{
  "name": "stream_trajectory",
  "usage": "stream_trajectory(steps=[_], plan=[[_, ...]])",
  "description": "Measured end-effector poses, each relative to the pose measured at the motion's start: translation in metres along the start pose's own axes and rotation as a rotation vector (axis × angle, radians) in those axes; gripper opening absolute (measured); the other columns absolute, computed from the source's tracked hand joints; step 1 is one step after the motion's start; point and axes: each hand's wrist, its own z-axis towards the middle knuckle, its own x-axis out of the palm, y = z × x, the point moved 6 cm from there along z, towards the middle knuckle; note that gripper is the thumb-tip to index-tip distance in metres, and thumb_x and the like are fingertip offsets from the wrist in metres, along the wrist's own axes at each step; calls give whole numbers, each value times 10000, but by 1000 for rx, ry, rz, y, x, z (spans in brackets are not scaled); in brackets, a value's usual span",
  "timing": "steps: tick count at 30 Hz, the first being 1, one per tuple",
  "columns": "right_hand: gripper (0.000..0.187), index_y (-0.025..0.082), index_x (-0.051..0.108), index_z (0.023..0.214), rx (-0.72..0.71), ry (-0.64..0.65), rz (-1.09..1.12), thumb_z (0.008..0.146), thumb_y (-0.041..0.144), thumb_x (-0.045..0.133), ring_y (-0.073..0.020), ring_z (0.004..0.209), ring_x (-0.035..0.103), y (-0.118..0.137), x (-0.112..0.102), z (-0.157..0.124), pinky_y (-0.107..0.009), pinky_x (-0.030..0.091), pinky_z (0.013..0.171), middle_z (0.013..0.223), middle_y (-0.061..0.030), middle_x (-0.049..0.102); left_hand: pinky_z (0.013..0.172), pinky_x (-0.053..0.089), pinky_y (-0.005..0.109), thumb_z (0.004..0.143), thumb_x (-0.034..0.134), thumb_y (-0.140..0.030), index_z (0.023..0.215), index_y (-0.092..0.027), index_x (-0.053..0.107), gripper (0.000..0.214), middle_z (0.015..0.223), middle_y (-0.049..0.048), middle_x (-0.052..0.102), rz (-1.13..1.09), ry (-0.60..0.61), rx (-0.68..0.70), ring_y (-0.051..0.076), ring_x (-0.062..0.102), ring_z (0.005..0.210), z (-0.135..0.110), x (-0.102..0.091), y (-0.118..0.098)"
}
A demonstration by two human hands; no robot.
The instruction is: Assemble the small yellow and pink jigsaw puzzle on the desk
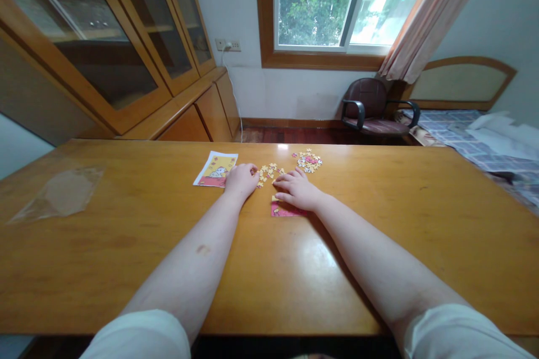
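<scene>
Looking down through the head camera, I have the wooden worktop (353,269) spread wide before me, with a glass-doored cabinet (177,92) beyond its left end and a bed (442,126) off to the right. A dark armchair (370,98) stands past the far edge, below the window (320,5). On the worktop's left part lies a clear plastic bag (67,190), well apart from the hands. Nearer the middle, a picture sheet (210,165) in yellow and pink lies flat. My left hand (241,179) overlaps its right side, fingers curled inward beside the loose yellow pieces (264,169); I cannot tell whether they pinch one. My right hand (300,189) is palm down and partly open, thumb apart from the forefinger, over the pink joined puzzle section (284,211); its fingertips are at the edge of the yellow pieces, and I see no piece gripped. Beyond that hand sits a mixed pile of pieces (310,161), and one small pink piece (294,155) lies just left of it.
</scene>
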Motion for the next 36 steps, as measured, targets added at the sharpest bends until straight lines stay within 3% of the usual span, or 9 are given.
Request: stream_trajectory(steps=[5, 13, 18, 25, 32, 36], plan=[[444, 259, 610, 1264, -8, 15, 45, 935, 510, 450, -277, 1235, 435, 0, 2, 0, -544, 119, 1116, 1329, -68, 583, 834, 473, 366, 824, 519, -295, 951, -255, 698, 224, 949, 48, 722, -43, 14, -1, 250, 621, 938, 3, 6, 4], [379, 268, 631, 1223, 7, -46, 75, 953, 454, 442, -267, 1286, 412, -5, -2, -1, -537, 121, 1115, 1313, -61, 597, 808, 475, 292, 835, 544, -280, 1022, -229, 628, 211, 944, 26, 714, -313, -19, -138, 180, 639, 902, 10, 13, 23], [361, 245, 661, 1170, 19, -86, 82, 961, 431, 434, -259, 1237, 447, -7, -6, -2, -505, 154, 1105, 1251, -63, 636, 844, 467, 339, 826, 543, -278, 959, -252, 649, 173, 964, 30, 718, -214, -36, -240, 220, 630, 952, 7, 8, 34], [341, 245, 686, 1127, 33, -94, 97, 960, 418, 444, -255, 1213, 468, -8, -6, -1, -499, 156, 1100, 1213, -56, 658, 914, 442, 418, 846, 509, -335, 897, -246, 703, 219, 1006, 83, 682, -39, -109, -62, 286, 574, 1024, 1, -5, 11], [344, 239, 693, 1100, 33, -140, 100, 973, 408, 421, -243, 1184, 485, -10, -8, -1, -472, 170, 1100, 1162, -56, 677, 883, 454, 413, 806, 560, -397, 875, -263, 735, 231, 964, 73, 694, 1, -6, 19, 288, 585, 983, -1, 2, -2], [346, 215, 694, 1068, 34, -206, 96, 978, 401, 417, -238, 1139, 514, -14, -9, -1, -464, 198, 1083, 1118, -74, 687, 892, 455, 397, 812, 549, -383, 949, -248, 730, 264, 1000, 72, 699, 14, -4, 25, 278, 594, 990, -1, 3, -3]])
